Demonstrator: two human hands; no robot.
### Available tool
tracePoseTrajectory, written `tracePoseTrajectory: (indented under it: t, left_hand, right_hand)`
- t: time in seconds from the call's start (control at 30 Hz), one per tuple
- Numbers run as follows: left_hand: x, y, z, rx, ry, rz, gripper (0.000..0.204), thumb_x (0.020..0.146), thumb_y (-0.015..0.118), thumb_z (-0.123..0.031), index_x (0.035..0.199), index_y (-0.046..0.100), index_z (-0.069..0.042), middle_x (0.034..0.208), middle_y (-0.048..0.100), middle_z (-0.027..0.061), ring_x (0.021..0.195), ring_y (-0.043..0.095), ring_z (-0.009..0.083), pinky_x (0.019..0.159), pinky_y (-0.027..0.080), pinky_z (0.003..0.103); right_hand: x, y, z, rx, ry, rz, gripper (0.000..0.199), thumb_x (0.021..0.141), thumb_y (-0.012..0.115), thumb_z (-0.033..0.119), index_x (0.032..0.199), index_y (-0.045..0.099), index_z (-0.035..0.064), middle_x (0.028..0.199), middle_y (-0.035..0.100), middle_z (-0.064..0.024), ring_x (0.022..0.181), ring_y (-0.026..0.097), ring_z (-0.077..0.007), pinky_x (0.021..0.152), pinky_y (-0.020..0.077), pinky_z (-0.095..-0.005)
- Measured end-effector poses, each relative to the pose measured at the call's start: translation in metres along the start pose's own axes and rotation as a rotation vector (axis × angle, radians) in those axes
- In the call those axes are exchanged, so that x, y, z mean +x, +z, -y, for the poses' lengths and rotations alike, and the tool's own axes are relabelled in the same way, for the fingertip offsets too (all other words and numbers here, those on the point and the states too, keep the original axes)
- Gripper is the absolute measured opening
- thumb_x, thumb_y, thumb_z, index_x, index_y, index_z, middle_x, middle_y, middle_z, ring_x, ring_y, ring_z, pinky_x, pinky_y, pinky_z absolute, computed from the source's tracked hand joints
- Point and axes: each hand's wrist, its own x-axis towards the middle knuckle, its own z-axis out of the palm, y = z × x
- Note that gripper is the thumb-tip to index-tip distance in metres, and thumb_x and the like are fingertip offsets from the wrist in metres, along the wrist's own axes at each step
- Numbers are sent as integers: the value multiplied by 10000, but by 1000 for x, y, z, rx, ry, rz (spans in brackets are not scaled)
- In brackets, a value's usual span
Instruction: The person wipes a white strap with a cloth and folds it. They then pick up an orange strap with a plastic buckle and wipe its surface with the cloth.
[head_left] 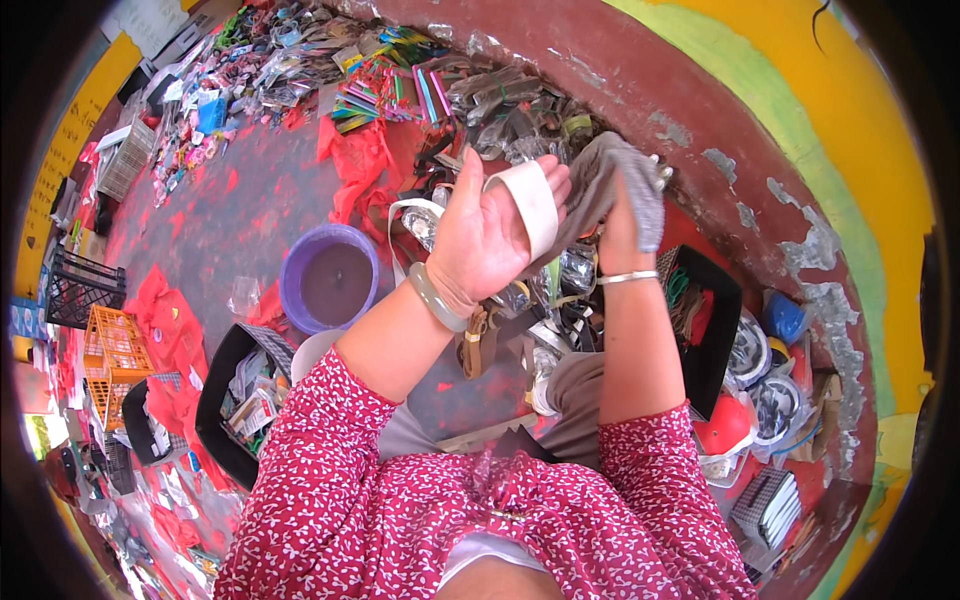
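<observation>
Well, a white strap (537,208) crosses the left grip (484,232)

This looks like a storeroom for small goods: heaps of bagged wares (275,70), an orange crate (118,373), a peeling wall (610,55).

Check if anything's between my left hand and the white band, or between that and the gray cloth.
Nothing visible blocks the first: the white band lies across your open left hand. Toward the gray cloth partly covering your right hand, your left fingertips jut out between; lower down, nothing visible separates band and cloth.
</observation>
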Motion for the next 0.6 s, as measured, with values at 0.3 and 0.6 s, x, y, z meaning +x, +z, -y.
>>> tracePoseTrajectory:
  t: [0.3,0.6]
  left_hand:
    - [8,-15,-5,156,80,-110,542,936,299,-391,1282,331,25,1295,405,211,1198,403,311,995,321,446]
    - [15,-23,5,412,124,-18,402,937,358,-234,1271,410,-16,1243,478,95,1135,462,187,984,336,320]
  right_hand:
    - [-17,-8,19,337,104,150,335,907,479,168,1210,434,33,1213,490,-84,1132,459,-200,979,348,-337]
    - [-18,-10,-14,109,378,454,398,834,590,281,1132,509,30,1086,568,-74,1002,536,-183,882,413,-332]
